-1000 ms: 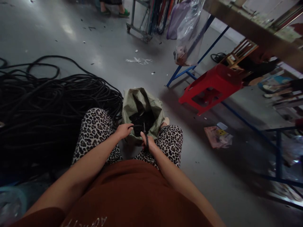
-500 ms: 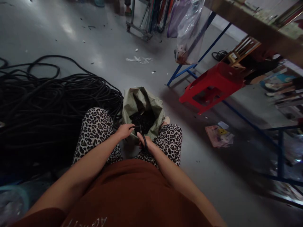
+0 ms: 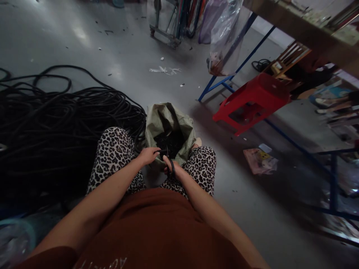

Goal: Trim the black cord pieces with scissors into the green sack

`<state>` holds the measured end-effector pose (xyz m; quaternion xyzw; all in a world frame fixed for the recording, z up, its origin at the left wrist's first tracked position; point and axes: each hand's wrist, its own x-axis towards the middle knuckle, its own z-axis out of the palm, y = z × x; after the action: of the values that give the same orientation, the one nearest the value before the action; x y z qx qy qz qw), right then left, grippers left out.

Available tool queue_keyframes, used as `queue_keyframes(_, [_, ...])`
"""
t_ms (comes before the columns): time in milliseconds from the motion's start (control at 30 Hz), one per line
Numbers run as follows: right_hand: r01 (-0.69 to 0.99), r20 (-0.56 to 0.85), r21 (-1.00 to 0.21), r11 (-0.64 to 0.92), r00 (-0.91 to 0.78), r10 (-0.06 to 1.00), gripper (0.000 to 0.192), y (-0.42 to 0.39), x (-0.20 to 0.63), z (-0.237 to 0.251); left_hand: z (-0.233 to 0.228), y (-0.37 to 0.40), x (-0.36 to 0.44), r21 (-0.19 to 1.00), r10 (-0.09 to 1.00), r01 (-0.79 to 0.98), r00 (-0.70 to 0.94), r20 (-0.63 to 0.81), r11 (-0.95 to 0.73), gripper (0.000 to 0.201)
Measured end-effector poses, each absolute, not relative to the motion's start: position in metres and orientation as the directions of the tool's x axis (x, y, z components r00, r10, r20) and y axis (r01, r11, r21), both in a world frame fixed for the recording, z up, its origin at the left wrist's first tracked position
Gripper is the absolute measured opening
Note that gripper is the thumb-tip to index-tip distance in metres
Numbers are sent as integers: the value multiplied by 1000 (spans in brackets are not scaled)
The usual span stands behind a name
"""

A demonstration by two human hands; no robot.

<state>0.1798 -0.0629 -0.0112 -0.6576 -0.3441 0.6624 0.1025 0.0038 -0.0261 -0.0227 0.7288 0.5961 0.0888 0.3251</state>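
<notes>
Seated, knees apart, olive-green woven sack point(image 3: 168, 121) standing open between them on the grey floor, dark cut bits inside. Left hand point(image 3: 147, 155) is pinched narrow on a thin black rubber cord point(image 3: 162, 151), held over the sack mouth; right hand point(image 3: 173, 170) is curled through the loops of black-handled scissors point(image 3: 169, 164), blades pointing at the cord, too small to tell whether they're open. The cord looks light, limp and a bit grippy, so no stiffness to rely on: best pinched close to the cut point and kept taut, or it will probably sag away from the blades. Big tangled heap of the same black cord point(image 3: 56, 119) lies just left of the left knee; likely heavy as a mass and prone to snagging, so pull one strand only. Red plastic stool point(image 3: 252, 99) tipped on the floor to the right. Writing: pale upside-down lettering on the rust-brown shirt hem point(image 3: 101, 263), not legible; no readable labels on the sack.
</notes>
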Motion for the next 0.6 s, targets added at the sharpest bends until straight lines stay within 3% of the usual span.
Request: queue_keyframes(600, [312,-817,-568,-762,-99,568,53,-65,179,-4,-16,-27,5,512,915,853,281,-289,-101,35])
